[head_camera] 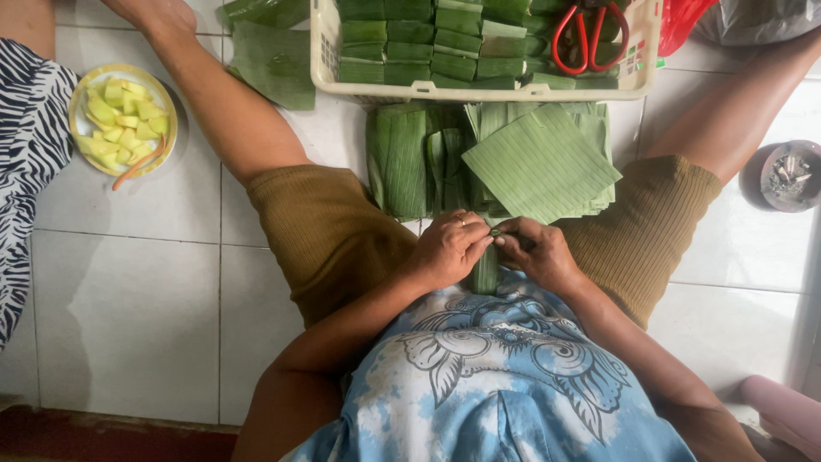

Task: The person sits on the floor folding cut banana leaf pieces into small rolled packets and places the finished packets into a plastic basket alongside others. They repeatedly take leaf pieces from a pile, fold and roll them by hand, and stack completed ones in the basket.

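I sit on a tiled floor with my legs spread. My left hand (pixel 449 248) and my right hand (pixel 534 252) meet in my lap, both pinched on a narrow folded green leaf parcel (pixel 486 274) that hangs down between them. A ring shows on a finger of my left hand. Just beyond my hands lies a stack of square-cut green leaf sheets (pixel 540 161), with longer folded leaves (pixel 400 158) to its left.
A cream plastic basket (pixel 323 51) at the top holds rows of finished leaf parcels and red-handled scissors (pixel 588 38). A yellow plate (pixel 168 104) of cut yellow-green fruit sits at the left, a small grey bowl (pixel 764 190) at the right. A zebra-patterned cloth (pixel 30 154) lies far left.
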